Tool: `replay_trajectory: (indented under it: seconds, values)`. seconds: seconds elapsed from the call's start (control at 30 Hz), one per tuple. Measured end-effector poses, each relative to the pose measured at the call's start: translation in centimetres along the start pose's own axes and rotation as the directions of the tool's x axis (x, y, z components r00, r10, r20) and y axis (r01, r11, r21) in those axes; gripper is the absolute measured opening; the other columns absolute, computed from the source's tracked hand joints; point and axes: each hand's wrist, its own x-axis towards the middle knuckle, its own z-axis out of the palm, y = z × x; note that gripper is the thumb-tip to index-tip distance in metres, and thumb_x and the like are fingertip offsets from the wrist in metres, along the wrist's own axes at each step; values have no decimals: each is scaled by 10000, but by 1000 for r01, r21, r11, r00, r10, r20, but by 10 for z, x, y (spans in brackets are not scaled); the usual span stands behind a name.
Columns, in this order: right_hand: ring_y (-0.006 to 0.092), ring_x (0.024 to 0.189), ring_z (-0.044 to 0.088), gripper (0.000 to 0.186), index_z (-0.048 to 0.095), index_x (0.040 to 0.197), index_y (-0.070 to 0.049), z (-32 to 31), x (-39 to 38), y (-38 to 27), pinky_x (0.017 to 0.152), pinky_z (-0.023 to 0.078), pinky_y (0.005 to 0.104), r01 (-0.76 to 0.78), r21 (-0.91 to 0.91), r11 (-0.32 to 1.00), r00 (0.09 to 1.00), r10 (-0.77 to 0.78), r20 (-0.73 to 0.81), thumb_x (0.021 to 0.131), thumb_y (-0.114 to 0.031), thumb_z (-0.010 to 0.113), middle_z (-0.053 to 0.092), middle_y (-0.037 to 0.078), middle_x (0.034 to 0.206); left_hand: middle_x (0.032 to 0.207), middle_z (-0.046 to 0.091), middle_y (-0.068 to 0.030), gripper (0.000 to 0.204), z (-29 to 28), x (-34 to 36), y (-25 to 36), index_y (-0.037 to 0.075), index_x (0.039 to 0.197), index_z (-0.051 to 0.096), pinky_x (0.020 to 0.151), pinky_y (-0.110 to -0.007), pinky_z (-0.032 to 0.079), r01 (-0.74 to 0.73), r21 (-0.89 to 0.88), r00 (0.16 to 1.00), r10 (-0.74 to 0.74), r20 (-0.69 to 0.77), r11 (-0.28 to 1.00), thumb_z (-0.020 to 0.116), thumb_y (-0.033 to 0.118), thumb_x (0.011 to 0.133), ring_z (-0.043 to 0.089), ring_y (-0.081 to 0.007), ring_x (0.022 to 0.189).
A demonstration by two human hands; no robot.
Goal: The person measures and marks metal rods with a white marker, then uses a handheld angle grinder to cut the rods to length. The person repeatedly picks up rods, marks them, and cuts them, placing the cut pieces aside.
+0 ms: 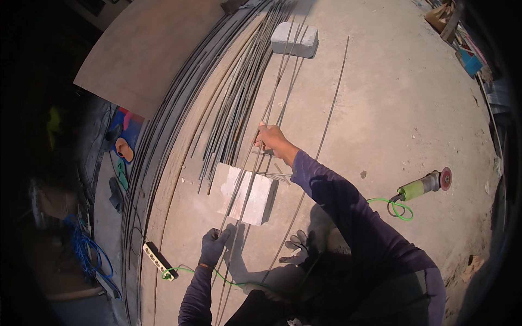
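Observation:
Long thin metal rods (234, 196) lie across a white block (263, 191) and reach a second pale block (309, 39) farther off. My left hand (213, 247), in a dark grey glove, is closed at the near part of a rod, just before the white block. Farther along, my bare right hand (270, 138) pinches a rod between thumb and fingers, between the two blocks. Several short rod pieces (278, 174) lie on the floor beside the white block. A loose grey glove (296, 247) rests near my leg.
A big bundle of rods (239, 98) spreads along the left. An angle grinder (424, 185) with a green cord lies at right. A power strip (157, 262) sits left of my left hand. One single rod (329, 119) lies on the concrete. Sandals (124, 149) are at far left.

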Motion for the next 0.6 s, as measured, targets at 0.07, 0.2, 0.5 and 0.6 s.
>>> replay_trajectory:
  seconds: [0.07, 0.2, 0.5, 0.6]
  values:
    - [229, 699, 640, 642, 707, 968, 75, 3, 13, 0, 668, 522, 381, 77, -31, 997, 997, -77, 17, 1084, -488, 422, 725, 140, 780, 641, 509, 73, 311, -2, 9, 6, 99, 795, 613, 504, -239, 368, 56, -85, 994, -64, -94, 995, 721, 315, 990, 429, -24, 539]
    - [211, 763, 624, 655, 643, 1072, 55, 3, 34, 2, 670, 498, 389, 45, -179, 983, 998, -50, -23, 1097, -543, 376, 747, 156, 972, 707, 579, 24, 289, 7, 16, 24, 63, 876, 657, 552, -267, 424, -20, 13, 984, 22, -179, 1000, 713, 326, 984, 497, -61, 605]
    - [350, 875, 710, 576, 653, 1039, 27, -72, -32, -13, 766, 538, 468, 75, -524, 848, 984, -149, -101, 1046, -527, 497, 733, 191, 934, 1235, 644, -204, 951, 8, -42, 9, 10, 1474, 470, 892, -435, 546, -89, 537, 948, 237, -212, 839, 915, 397, 729, 674, -328, 1059]
    - [459, 1010, 698, 535, 683, 1053, 37, -134, -46, 1, 862, 548, 517, -66, -804, 591, 934, -247, -259, 982, -491, 629, 732, 259, 1037, 1321, 573, -263, 1088, 16, -52, 19, 34, 1555, 363, 944, -513, 522, -58, 648, 960, 221, -173, 759, 928, 367, 687, 618, -428, 1152]
